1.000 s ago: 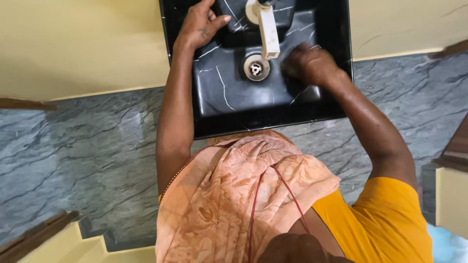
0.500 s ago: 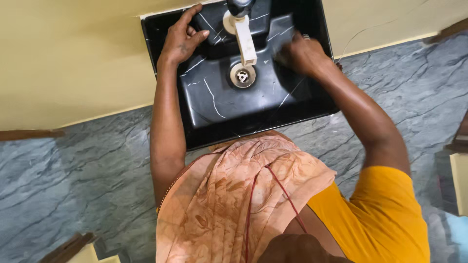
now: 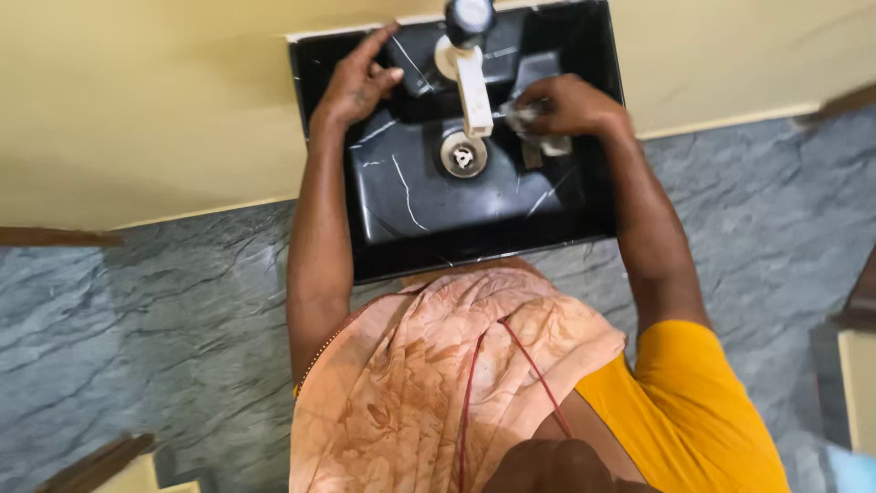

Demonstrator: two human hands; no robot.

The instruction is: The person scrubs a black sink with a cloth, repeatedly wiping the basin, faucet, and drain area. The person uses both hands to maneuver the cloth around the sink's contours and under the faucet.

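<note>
Scrubbing with my right hand (image 3: 570,105) bunched tight around a small greyish scrub pad (image 3: 538,128) at the right inner wall of the black marble-look sink (image 3: 411,196), left hand (image 3: 356,82) spread flat on the back rim beside the white tap (image 3: 474,87); the pad looks light, soft and probably slippery, so I'd keep it balled in the fingers.

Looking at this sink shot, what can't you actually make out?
Head view only:
- What the right hand grips: a small greyish wad, blurred and half covered by fingers.
- Tap top: cut off by the upper edge.
- Sink front rim: partly hidden by the peach cloth.
- Left hand palm: faces down onto the rim.
</note>
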